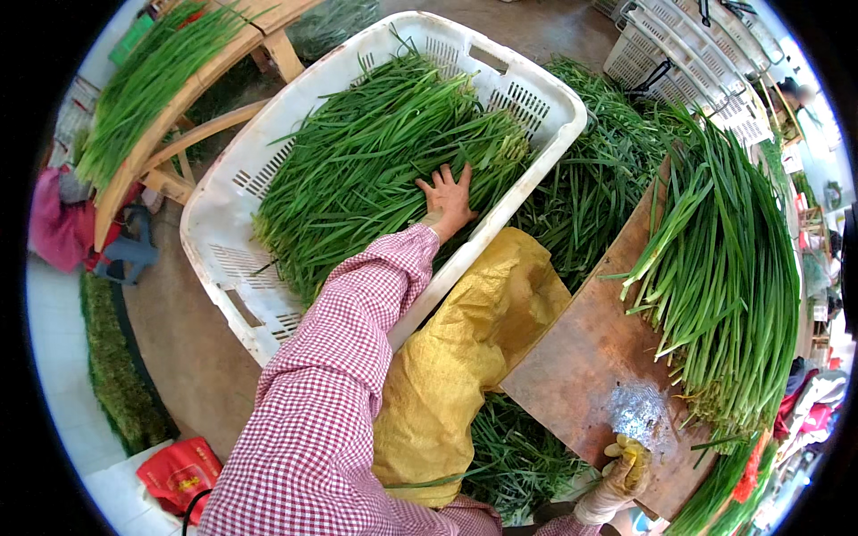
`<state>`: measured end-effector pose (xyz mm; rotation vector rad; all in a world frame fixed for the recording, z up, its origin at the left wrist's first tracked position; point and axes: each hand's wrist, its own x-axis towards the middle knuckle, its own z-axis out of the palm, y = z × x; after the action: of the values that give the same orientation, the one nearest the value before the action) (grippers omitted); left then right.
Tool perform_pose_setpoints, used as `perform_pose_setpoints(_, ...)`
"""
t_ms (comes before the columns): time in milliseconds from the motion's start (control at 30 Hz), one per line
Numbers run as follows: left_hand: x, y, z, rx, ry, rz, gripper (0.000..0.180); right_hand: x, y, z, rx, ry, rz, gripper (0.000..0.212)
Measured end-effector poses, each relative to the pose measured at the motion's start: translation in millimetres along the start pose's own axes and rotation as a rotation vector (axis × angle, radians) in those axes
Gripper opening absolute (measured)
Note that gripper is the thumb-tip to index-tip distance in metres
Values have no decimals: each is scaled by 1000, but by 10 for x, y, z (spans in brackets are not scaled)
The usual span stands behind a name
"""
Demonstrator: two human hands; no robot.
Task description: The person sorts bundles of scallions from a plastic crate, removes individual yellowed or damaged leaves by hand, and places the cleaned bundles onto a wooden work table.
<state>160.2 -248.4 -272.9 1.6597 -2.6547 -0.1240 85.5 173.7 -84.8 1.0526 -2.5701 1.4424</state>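
My left hand (451,204), bare below a red-and-white checked sleeve, lies with fingers spread on a heap of long green leaves like garlic chives (375,161). The heap fills much of a white slotted plastic crate (210,192). My right hand (626,469) wears a yellowed glove and rests by the lower end of a brown board (572,366). Its fingers are curled in; whatever they hold, if anything, is hidden. Just above it on the board is a shiny, crumpled silvery patch (636,411). A bundle of chives (715,277) lies along the board's right side.
A yellow woven sheet (438,384) covers my lap between crate and board. More loose greens (594,170) are piled behind the board. White crates (679,62) are stacked at the far right. A curved wooden bench (179,112) bears chives at upper left; a red bag (181,473) sits lower left.
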Motion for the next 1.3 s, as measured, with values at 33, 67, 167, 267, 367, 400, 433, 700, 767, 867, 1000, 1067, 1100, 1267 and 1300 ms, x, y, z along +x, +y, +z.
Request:
perform_pose_setpoints(33,-9,18,-26,39,19,-8,98,3,62,-17,-16,-5,-49,34)
perform_pose_setpoints(67,-14,27,-52,29,27,-10,98,18,51,-22,-31,-12,-101,34)
perform_pose_setpoints(167,77,-84,-94,-93,-45,10,97,33,-48,-5,-39,-19,-40,33)
perform_pose_setpoints(267,93,-182,-176,-245,-17,1,96,60,-68,4,-83,-18,-50,33)
perform_pose_setpoints(367,99,-286,-311,-420,-36,-26,94,56,-34,-4,-112,-20,-59,33)
perform_pose_setpoints(400,94,-335,-354,-491,-50,-32,94,51,-39,-1,-116,-19,-52,33)
perform_pose_setpoints(433,88,-383,-400,-561,-64,-38,93,52,-51,-1,-102,-14,-19,33)
perform_pose_setpoints(700,-97,-891,-588,-1064,-2,61,92,130,-359,34,-108,-47,128,28)
perform_pose_setpoints(767,-220,-966,-689,-1156,-16,36,94,147,-407,38,-32,-78,267,25)
perform_pose_setpoints(867,-349,-1141,-676,-1388,-33,14,96,292,-837,315,294,-212,360,16)
perform_pose_setpoints(1000,-565,-1171,-942,-1441,-30,-13,98,737,-1296,934,177,-428,-173,25)
perform_pose_setpoints(1067,-636,-1225,-944,-1518,-13,11,99,1031,-1537,1339,214,-410,-233,36)
perform_pose_setpoints(1100,-678,-1273,-941,-1556,-2,23,100,1204,-1676,1530,222,-395,-230,41)
perform_pose_setpoints(1267,-866,-1189,-1036,-1490,-56,39,102,2042,-1317,2526,600,-289,161,67)
perform_pose_setpoints(1300,-901,-1175,-1020,-1440,-65,60,103,2095,-1296,2613,761,-291,360,70)
